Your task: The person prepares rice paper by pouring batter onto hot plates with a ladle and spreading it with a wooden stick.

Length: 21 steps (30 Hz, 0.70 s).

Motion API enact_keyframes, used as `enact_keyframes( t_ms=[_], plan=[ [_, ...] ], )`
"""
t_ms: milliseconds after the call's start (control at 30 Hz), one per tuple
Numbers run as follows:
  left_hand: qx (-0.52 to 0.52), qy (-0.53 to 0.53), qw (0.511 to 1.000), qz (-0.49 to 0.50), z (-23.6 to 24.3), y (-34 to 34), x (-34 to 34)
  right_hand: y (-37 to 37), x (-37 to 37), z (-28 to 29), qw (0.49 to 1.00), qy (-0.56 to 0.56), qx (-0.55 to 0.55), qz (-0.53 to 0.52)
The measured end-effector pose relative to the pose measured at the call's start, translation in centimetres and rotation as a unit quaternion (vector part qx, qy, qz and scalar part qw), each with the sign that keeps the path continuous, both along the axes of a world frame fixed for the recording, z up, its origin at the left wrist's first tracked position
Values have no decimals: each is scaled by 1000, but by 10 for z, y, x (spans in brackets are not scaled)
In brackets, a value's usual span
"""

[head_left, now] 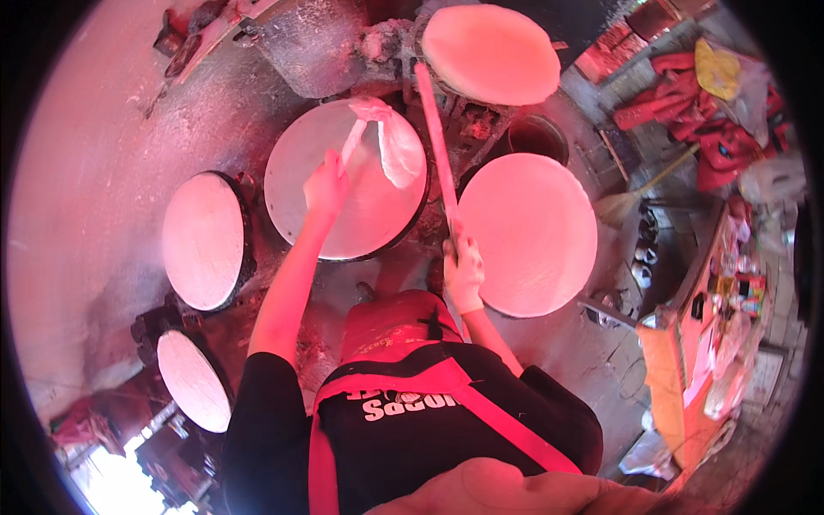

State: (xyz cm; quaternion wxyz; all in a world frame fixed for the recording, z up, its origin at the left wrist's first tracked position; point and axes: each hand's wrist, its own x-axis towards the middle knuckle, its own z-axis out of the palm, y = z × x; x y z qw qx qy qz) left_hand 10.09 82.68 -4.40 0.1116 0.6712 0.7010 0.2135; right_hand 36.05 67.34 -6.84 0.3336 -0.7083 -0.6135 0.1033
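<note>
My left hand [326, 184] is wrapped round the handle of a cloth swab [398, 150]. Its limp, pale cloth hangs over the round middle griddle [296, 202], whose surface looks smooth and bare. In a pale glove, my right hand [464, 273] grips a long flat stick [439, 142], pointing up and away from me between the griddles. Close beside that hand, on the right, a round plate is covered by a thin pale sheet [530, 232] like a crepe. Whether the stick touches anything is hard to tell.
Another pale round [491, 53] lies at the far side; two smaller ones, an upper [203, 242] and a lower [192, 382], stand at the left. A dark bucket [539, 137] sits behind the right plate. A broom [620, 206] and a cluttered orange table [669, 378] are at the right.
</note>
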Motion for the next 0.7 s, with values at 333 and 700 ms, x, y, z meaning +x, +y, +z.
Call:
enact_keyframes(
  t_ms=[333,700],
  plan=[
    [175,-106,979,-15,75,-16,-73,26,-133,-9,841,514,-169,6],
    [-2,-620,770,151,52,-174,-153,-10,-186,-13,727,660,-161,-99]
  ],
)
